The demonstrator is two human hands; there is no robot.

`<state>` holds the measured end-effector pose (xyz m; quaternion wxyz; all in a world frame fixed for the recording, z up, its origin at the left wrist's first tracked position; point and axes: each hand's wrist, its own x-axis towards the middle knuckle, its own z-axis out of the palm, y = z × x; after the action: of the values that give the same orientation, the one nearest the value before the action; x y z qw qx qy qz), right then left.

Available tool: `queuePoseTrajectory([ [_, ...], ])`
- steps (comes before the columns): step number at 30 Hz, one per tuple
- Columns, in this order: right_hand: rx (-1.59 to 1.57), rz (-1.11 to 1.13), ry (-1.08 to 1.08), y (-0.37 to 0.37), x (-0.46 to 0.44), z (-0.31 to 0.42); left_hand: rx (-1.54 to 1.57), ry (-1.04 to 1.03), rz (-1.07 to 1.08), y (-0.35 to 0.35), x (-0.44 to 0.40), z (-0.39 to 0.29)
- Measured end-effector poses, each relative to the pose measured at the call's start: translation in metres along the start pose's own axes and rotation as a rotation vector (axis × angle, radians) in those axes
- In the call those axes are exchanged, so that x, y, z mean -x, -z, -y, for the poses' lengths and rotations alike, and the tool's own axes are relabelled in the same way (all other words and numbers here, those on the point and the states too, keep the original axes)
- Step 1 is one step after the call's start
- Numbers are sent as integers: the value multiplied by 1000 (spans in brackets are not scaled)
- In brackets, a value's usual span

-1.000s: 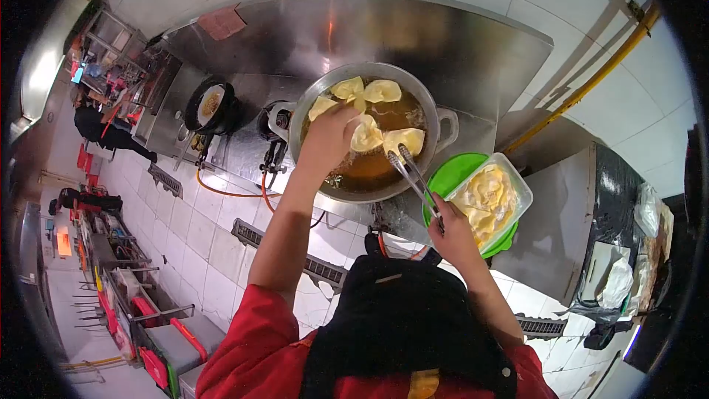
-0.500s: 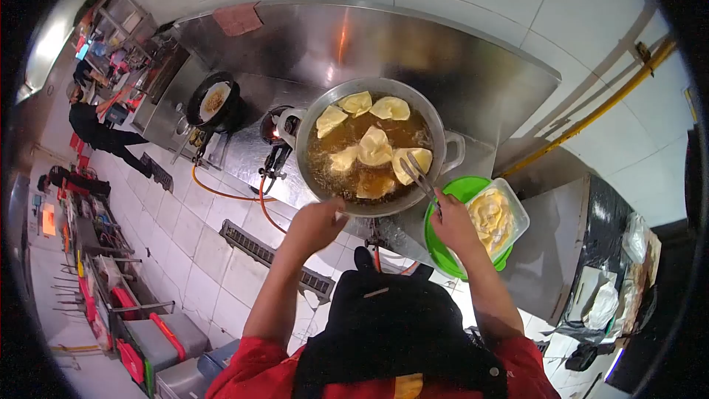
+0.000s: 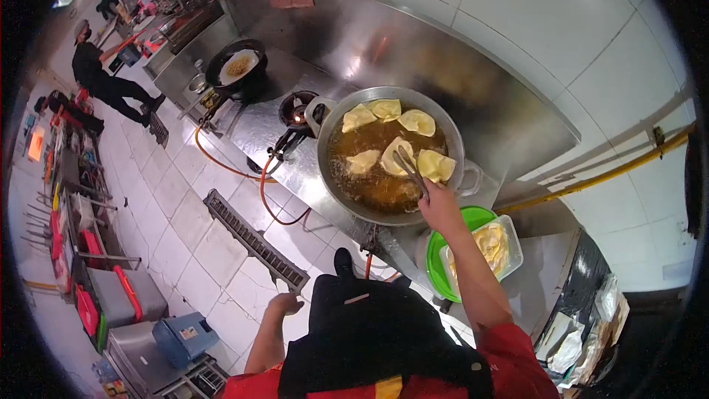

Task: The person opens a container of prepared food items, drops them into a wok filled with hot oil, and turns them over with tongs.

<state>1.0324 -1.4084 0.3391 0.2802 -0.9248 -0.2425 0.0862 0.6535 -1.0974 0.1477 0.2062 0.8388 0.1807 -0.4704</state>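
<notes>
My right hand (image 3: 442, 208) is closed around metal tongs (image 3: 415, 174) over a wide metal pot (image 3: 325, 171) of bubbling brown oil. The tongs' tips touch a folded, pale yellow piece of dough (image 3: 394, 157) in the middle of the pot. Whether they grip it or only press on it, I cannot tell. Several similar pieces float around it, including one (image 3: 436, 166) at the right and one (image 3: 362, 162) at the left. My left hand (image 3: 284, 304) hangs low beside my apron, away from the pot, fingers curled with nothing visible in them.
Right of the pot, a clear plastic container (image 3: 509, 258) of pale dough pieces rests on a green basin (image 3: 436, 266). A dark wok (image 3: 247, 89) and a burner (image 3: 295, 109) stand left. Orange hoses (image 3: 262, 196) hang below. Another person (image 3: 96, 74) stands far left.
My left hand has dropped from the pot's front rim to beside my body. The tongs have moved left from the right-hand dough piece to the middle one. The view has shifted.
</notes>
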Motion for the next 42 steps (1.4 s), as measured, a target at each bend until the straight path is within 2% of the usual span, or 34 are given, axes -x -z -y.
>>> queuePoseTrajectory([
  [1, 6, 6, 10, -5, -5, 1, 65, 16, 26, -41, -36, 21],
  [2, 52, -25, 17, -9, -10, 1, 221, 29, -55, -36, -10, 9],
  [4, 104, -53, 32, -10, -15, 7, 190, 4, -33, -50, -5, 10],
  [5, 79, -45, 48, -6, -15, 14, 203, 65, 23, -67, -13, 18],
  [7, 55, -26, 69, 3, -12, 32, 267, 78, -55, -80, -2, 23],
  [8, 1, 71, 45, 11, -10, 46, 320, 91, -133, -85, 3, 25],
  [9, -53, 167, 21, 12, -11, 56, 382, 118, -117, -86, 4, 27],
  [10, -50, 172, 25, 7, -11, 60, 388, 119, -116, -87, 5, 28],
  [13, -12, 142, 101, -14, -8, 75, 577, 177, -177, -95, 3, 38],
  [15, 174, 133, 79, -26, -9, 88, 605, 214, -194, -100, 1, 42],
  [18, 276, 157, 151, -40, -16, 88, 649, 232, -216, -100, -1, 46],
  [22, 296, 157, 211, -26, -12, 79, 799, 249, -162, -89, -1, 44],
  [23, 224, 98, 217, -23, -8, 69, 802, 246, -160, -95, -7, 47],
  [25, 159, 41, 220, -14, 4, 52, 859, 172, -266, -119, -35, 63],
  [27, 63, 74, 94, -4, 19, 39, 921, 181, -252, -127, -52, 69],
  [29, 65, 26, 64, -6, 35, 14, 1039, 183, -190, -129, -57, 69],
  [34, -25, -62, -30, 15, 43, 34, 915, 196, -163, -101, -42, 47],
  [37, 2, -33, 59, 9, 27, 55, 884, 173, -149, -91, -42, 45],
  [40, 76, 64, 12, -8, 10, 67, 838, 132, -161, -78, -46, 48],
  [42, 239, 74, 67, -20, 2, 68, 958, 118, -216, -80, -52, 52],
])
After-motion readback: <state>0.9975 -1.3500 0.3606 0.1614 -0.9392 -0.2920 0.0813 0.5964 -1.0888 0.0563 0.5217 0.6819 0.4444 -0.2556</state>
